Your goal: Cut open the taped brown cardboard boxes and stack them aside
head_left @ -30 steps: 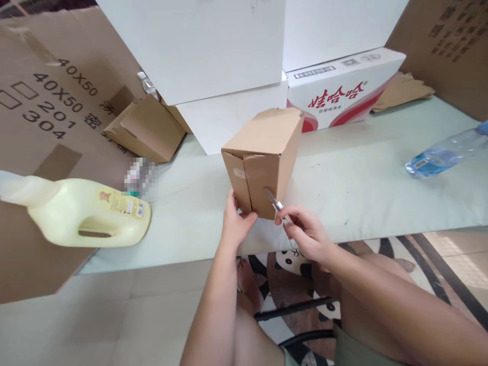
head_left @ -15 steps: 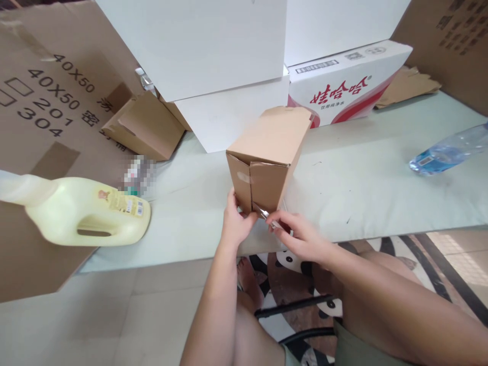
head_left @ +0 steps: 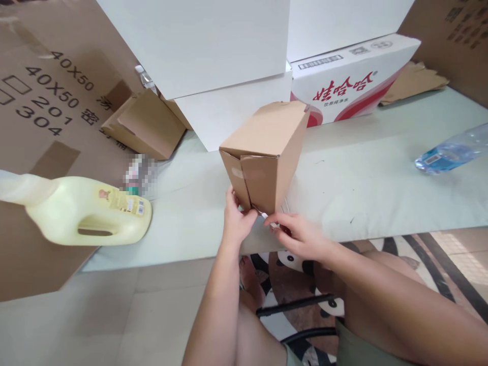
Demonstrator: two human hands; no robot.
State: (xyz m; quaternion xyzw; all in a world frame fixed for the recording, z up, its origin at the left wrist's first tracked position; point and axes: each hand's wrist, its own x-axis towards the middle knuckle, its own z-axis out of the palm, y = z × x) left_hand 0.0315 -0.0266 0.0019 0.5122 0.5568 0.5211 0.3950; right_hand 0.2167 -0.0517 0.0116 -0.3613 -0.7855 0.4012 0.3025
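A brown cardboard box [head_left: 261,129] stands tilted on the cloth-covered table, its taped seam facing me. My left hand [head_left: 237,219] grips the lower left edge of that box, thumb near the bottom of the seam. In my right hand [head_left: 292,231] is a small utility knife [head_left: 264,216], pinched between thumb and fingers. Its thin blade points left and meets the lower end of the seam, close to my left thumb. The rest of the knife is hidden by my fingers. Thin pale strands [head_left: 285,206] show beside the box's lower right edge.
A pale yellow jug [head_left: 95,211] lies at the left, with a small blurred item [head_left: 139,173] behind it. White boxes [head_left: 232,101] and a red-and-white carton [head_left: 346,84] stand at the back. A water bottle [head_left: 450,155] lies at the right. Another brown box [head_left: 148,124] sits back left.
The box has tipped slightly, its top moving left and toward the back. The knife blade has slid down to the lower end of the seam. Both hands keep their hold.
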